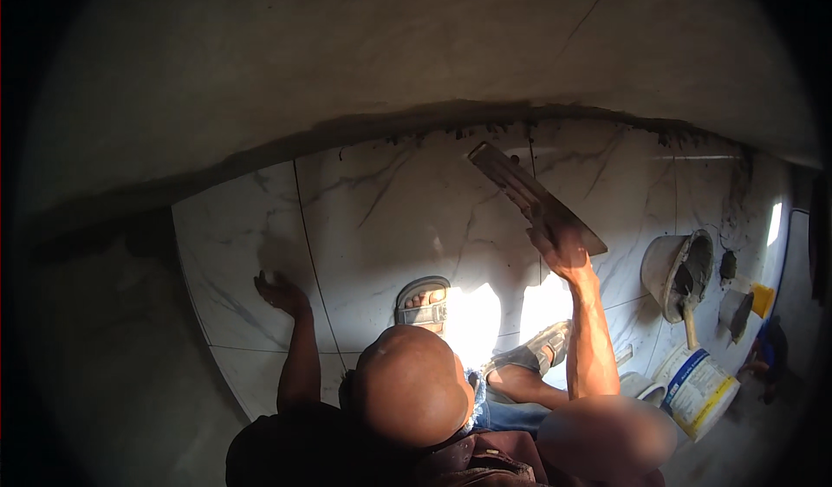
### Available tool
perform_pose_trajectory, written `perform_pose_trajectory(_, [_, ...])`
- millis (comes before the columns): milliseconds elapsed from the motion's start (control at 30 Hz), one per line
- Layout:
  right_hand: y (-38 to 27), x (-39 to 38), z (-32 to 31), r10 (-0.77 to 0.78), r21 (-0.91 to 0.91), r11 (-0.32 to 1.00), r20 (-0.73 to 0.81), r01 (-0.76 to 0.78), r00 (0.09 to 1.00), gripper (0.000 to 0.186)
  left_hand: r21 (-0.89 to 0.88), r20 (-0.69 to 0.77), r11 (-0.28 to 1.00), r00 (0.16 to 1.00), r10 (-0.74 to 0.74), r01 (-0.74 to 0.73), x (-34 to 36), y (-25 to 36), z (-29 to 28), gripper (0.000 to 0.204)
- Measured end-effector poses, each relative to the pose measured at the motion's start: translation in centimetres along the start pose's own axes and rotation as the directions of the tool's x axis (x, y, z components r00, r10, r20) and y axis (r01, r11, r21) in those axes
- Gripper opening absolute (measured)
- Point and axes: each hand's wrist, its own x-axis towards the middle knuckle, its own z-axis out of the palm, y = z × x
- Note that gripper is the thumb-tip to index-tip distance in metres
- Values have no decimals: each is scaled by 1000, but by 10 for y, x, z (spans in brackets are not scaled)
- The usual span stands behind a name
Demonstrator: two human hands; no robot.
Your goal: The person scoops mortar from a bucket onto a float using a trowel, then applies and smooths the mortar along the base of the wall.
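Observation:
My right hand (559, 249) grips a long flat metal plastering trowel (530, 191), held tilted over the white marble-patterned floor tiles (390, 184) near the foot of the plastered wall (416, 45). My left hand (279, 292) is at the left over the tiles, empty, with its fingers apart. Between my arms show my bent bare knee (407, 383) and my sandaled feet (422, 301). A dark, rough strip (364, 123) runs along the join of wall and tiles.
At the right stands a bucket (659, 270) of grey mortar with a wooden-handled tool, beside a grey block (737, 314), a yellow object (761, 301) and a white plastic pail (689, 387) with a blue-and-yellow label. Bare grey concrete (121, 340) borders the tiles at left.

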Motion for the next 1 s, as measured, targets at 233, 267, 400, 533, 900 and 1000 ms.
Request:
perform_pose_trajectory(233, [-38,72,110,-152,-583,777,193,238,969,36,-635,277,622,617,737,-457,-115,121,-12,49])
perform_pose_trajectory(267, [-40,82,120,-300,-582,757,95,298,949,39,-676,287,563,535,795,-474,-128,137,-10,49])
perform_pose_trajectory(400, [-43,116,134,-348,-639,718,16,278,937,46,-775,244,328,223,944,-540,-151,199,7,47])
perform_pose_trajectory(533, [-21,136,110,-301,-682,684,59,258,952,50,-718,323,249,6,946,-651,-157,226,32,48])
perform_pose_trajectory(900, [102,119,-45,-187,-789,603,1,116,982,53,-691,482,267,-153,862,-672,-157,241,35,62])
perform_pose_trajectory(1000, [131,111,-86,-173,-814,573,-6,96,985,49,-679,532,274,-201,822,-681,-158,248,32,66])
